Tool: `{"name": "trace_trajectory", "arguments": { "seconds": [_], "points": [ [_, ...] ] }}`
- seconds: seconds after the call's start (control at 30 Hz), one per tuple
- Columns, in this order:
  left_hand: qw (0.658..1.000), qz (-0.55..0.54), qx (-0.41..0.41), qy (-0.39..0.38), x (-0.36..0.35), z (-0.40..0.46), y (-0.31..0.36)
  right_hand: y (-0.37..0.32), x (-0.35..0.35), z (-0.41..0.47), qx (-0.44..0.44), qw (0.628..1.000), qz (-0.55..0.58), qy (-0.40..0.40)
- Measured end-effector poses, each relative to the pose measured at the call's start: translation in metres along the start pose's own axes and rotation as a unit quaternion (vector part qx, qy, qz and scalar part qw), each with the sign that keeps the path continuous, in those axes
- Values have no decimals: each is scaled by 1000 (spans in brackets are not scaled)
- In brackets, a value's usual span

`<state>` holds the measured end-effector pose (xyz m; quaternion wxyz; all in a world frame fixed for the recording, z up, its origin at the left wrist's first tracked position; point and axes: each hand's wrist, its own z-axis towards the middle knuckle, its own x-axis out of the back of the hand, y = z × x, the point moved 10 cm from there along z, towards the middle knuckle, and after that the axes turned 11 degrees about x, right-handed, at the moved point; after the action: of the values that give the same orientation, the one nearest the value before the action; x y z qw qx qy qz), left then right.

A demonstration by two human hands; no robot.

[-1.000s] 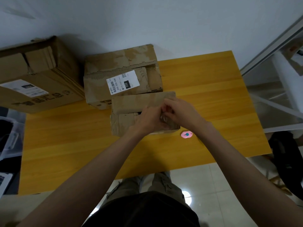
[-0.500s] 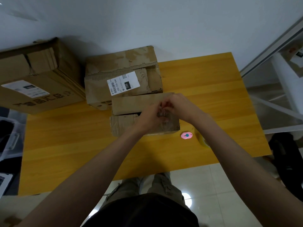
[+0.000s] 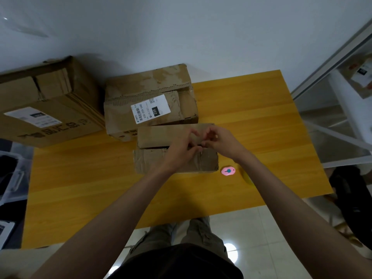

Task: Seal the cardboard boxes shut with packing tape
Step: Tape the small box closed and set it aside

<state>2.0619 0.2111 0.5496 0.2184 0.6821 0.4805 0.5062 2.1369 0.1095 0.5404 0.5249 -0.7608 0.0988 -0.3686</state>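
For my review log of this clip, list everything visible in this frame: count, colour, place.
small box: 1, brown, middle of table, under both hands, flap seam still open at left
labelled box: 1, brown, white label, behind the small box
large box: 1, brown, at the table's far left
pink cutter: 1, pink with blue button, right of the small box
tape roll: 1, yellowish, partly hidden by right forearm
table: 1, yellow wood
left hand: fingers curled on the small box top
right hand: fingers pinched beside the left; what they hold is unclear

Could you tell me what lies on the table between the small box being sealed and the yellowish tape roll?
Only the pink cutter, in the head view, between the small box and the tape roll.
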Motion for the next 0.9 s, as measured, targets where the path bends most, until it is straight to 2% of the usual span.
{"name": "trace_trajectory", "arguments": {
  "seconds": [0.17, 0.4, 0.73, 0.9],
  "points": [
    [1000, -7, -13, 7, 5, 2, 1, -7, 1, -13, 19, 999, 45, 12],
    [999, 2, -40, 6, 4, 5, 4, -11, -2, -26, 30, 999, 11, 18],
    [999, 34, -11, 20, 6, 15, 7, -1, -2, -34, -1, 996, 74, 47],
    [999, 48, 15, 0, 2, 15, 1, 1, -7, -34, -10, 996, 80, 33]
  ]
}}
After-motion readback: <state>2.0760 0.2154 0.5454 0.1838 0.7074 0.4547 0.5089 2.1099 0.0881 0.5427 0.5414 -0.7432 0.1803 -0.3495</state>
